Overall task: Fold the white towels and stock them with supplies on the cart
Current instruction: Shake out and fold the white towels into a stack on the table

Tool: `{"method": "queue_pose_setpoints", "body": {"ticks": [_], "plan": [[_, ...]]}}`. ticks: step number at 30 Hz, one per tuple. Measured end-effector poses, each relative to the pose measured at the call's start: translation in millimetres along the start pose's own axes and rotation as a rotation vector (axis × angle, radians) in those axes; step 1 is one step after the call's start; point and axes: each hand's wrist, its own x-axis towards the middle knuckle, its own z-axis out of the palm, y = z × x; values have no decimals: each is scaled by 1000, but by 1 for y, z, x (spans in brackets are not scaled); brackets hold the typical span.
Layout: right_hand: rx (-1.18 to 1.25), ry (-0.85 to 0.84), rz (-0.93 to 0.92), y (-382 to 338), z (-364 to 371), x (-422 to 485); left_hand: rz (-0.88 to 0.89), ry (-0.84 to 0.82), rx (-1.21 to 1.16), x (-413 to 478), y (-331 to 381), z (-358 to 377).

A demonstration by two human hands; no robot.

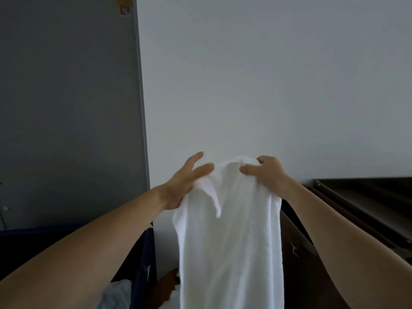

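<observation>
A white towel (229,237) hangs in front of me from chest height down past the bottom of the view. My right hand (266,172) grips its top edge, with fingers curled over the bunched cloth. My left hand (185,181) holds the towel's upper left edge; its thumb side is hidden behind the cloth while two fingers stick out straight above it. Both arms reach forward and up.
A dark cart (356,210) with a flat top stands at the right, close behind the towel. A dark blue fabric bin (142,264) with white linen (116,293) in it sits at the lower left. A pale wall and a grey door panel (66,108) face me.
</observation>
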Motion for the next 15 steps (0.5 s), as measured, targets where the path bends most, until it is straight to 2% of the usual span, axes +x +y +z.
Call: {"method": "queue_pose_setpoints", "body": {"ticks": [4, 6, 9, 12, 15], "plan": [[12, 17, 2, 6, -3, 2, -32, -322, 173, -4, -1, -6], [-4, -27, -17, 8, 0, 1, -76, -359, 215, -6, 2, -4], [-37, -155, -110, 7, 5, -6, -66, -173, 154, -2, 4, 0], [-49, -364, -191, 4, 12, -16, -61, 52, -115, 6, 4, 7], [-56, -551, -198, 0, 23, -30, -62, 58, -416, 13, 2, 14]]}}
